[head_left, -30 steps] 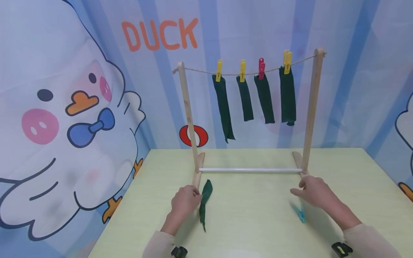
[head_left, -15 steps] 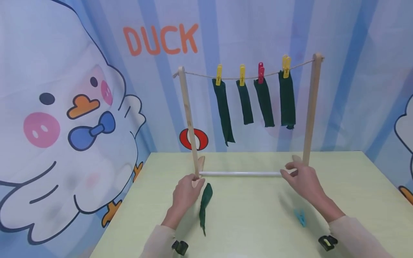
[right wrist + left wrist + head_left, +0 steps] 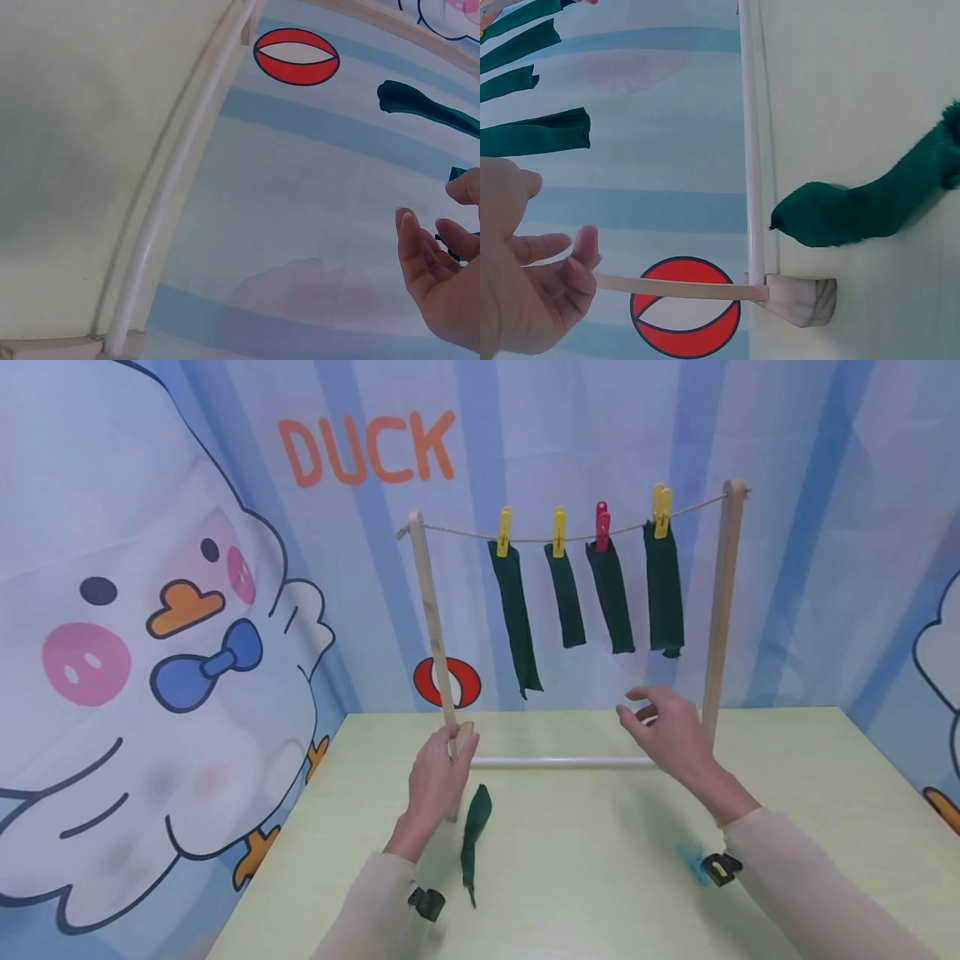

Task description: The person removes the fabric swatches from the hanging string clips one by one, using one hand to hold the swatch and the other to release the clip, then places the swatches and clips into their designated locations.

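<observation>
My left hand [image 3: 441,772] is raised in front of the left post [image 3: 435,627] of a small wooden drying rack, fingers loosely bent and holding nothing. My right hand [image 3: 669,733], with thumb and fingers apart, hangs in the air near the right post [image 3: 722,618]. Several dark green cloth strips [image 3: 663,589] hang from the rack's string [image 3: 465,533], held by yellow clothespins [image 3: 558,532] and a red clothespin [image 3: 603,528]. A loose green cloth strip [image 3: 855,210] lies on the table to the right of the left hand.
A blue clothespin [image 3: 692,863] lies on the table [image 3: 570,860], partly behind the right wrist's camera strap. A white bar [image 3: 558,762] joins the rack's feet low down. Behind stands a striped curtain [image 3: 592,435] with a cartoon duck.
Both hands have risen and moved forward from beside the rack's feet. The right hand has also shifted left, toward the hanging strips. Cloths and clothespins stay in place.
</observation>
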`<move>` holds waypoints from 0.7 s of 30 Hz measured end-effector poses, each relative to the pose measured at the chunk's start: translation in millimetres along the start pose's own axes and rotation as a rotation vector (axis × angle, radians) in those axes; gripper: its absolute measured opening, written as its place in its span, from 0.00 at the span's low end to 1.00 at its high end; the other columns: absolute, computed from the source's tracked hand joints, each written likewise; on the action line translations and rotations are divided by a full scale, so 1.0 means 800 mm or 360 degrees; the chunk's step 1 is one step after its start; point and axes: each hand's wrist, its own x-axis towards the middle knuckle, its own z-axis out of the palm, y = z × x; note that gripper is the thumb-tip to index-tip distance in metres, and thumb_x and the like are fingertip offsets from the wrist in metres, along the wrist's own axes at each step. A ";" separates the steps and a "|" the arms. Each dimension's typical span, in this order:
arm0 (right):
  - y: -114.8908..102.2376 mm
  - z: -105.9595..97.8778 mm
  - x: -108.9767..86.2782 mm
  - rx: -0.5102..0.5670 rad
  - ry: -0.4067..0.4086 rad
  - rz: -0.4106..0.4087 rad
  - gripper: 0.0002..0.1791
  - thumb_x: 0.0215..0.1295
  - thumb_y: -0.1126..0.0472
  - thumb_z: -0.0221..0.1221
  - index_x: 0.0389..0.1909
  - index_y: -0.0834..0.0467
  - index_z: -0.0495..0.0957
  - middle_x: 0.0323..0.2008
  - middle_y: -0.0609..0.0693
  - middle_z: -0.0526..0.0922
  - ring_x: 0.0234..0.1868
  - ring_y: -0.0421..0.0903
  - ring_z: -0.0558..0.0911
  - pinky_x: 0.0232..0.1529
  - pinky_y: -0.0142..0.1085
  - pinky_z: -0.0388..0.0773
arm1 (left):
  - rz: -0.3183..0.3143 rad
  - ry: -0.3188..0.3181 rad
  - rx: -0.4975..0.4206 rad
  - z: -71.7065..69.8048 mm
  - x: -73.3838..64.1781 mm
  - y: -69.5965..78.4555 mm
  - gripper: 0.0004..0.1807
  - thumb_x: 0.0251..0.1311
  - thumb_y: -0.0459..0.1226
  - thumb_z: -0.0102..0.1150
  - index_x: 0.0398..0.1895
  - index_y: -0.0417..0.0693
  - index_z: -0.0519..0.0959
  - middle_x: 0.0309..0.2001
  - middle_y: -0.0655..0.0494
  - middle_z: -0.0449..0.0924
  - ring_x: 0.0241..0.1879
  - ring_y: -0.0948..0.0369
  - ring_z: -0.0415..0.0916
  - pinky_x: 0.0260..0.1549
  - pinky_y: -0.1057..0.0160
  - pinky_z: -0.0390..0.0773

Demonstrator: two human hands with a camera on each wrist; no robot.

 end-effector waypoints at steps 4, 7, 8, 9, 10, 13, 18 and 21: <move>-0.009 0.000 0.011 0.0048 -0.0018 0.0018 0.14 0.70 0.61 0.61 0.50 0.66 0.79 0.45 0.63 0.83 0.34 0.56 0.87 0.37 0.51 0.84 | 0.0063 -0.0017 -0.0087 0.002 0.007 0.005 0.28 0.70 0.54 0.55 0.64 0.45 0.73 0.42 0.52 0.78 0.29 0.58 0.71 0.25 0.62 0.74; -0.015 0.001 0.025 0.0126 -0.0035 0.0028 0.15 0.70 0.59 0.61 0.52 0.63 0.79 0.47 0.60 0.82 0.36 0.54 0.87 0.37 0.44 0.85 | 0.0125 -0.0047 -0.0173 0.004 0.012 0.007 0.29 0.70 0.53 0.56 0.67 0.47 0.71 0.49 0.52 0.78 0.30 0.59 0.74 0.24 0.62 0.77; -0.017 0.002 0.030 0.0166 -0.0035 0.0015 0.15 0.70 0.59 0.62 0.52 0.63 0.79 0.47 0.60 0.83 0.36 0.53 0.87 0.37 0.40 0.84 | 0.0140 -0.0060 -0.0199 0.005 0.013 0.007 0.29 0.70 0.53 0.57 0.68 0.47 0.70 0.53 0.52 0.78 0.31 0.59 0.75 0.24 0.62 0.78; -0.019 0.002 0.035 0.0211 -0.0035 -0.0002 0.15 0.70 0.59 0.62 0.53 0.62 0.79 0.47 0.59 0.83 0.36 0.52 0.87 0.37 0.36 0.84 | 0.0150 -0.0073 -0.0219 0.006 0.014 0.008 0.30 0.70 0.52 0.58 0.68 0.48 0.70 0.57 0.53 0.77 0.33 0.60 0.76 0.25 0.63 0.79; -0.021 0.003 0.040 0.0249 -0.0035 -0.0020 0.15 0.70 0.59 0.62 0.53 0.62 0.79 0.47 0.58 0.83 0.37 0.51 0.87 0.37 0.32 0.82 | 0.0159 -0.0087 -0.0236 0.008 0.015 0.009 0.30 0.69 0.52 0.58 0.69 0.48 0.69 0.60 0.53 0.76 0.34 0.60 0.76 0.25 0.63 0.80; -0.027 0.005 0.050 0.0350 -0.0019 -0.0116 0.14 0.70 0.60 0.63 0.53 0.61 0.80 0.46 0.57 0.84 0.34 0.49 0.87 0.35 0.23 0.78 | 0.0160 -0.0115 -0.0274 0.012 0.017 0.012 0.30 0.68 0.49 0.60 0.69 0.48 0.68 0.63 0.52 0.74 0.36 0.60 0.77 0.27 0.64 0.81; -0.043 0.006 0.065 0.0453 0.0026 -0.0266 0.13 0.69 0.62 0.63 0.51 0.61 0.81 0.43 0.55 0.85 0.32 0.46 0.87 0.35 0.24 0.79 | 0.0194 -0.0117 -0.0293 0.017 0.026 0.016 0.30 0.68 0.49 0.61 0.69 0.47 0.68 0.62 0.52 0.74 0.35 0.60 0.78 0.27 0.65 0.81; -0.052 0.004 0.075 0.0505 0.0040 -0.0316 0.13 0.69 0.63 0.63 0.52 0.62 0.80 0.43 0.55 0.85 0.32 0.45 0.87 0.36 0.25 0.79 | 0.0219 -0.0112 -0.0331 0.020 0.033 0.018 0.30 0.68 0.48 0.61 0.68 0.47 0.68 0.63 0.53 0.74 0.33 0.60 0.78 0.28 0.64 0.80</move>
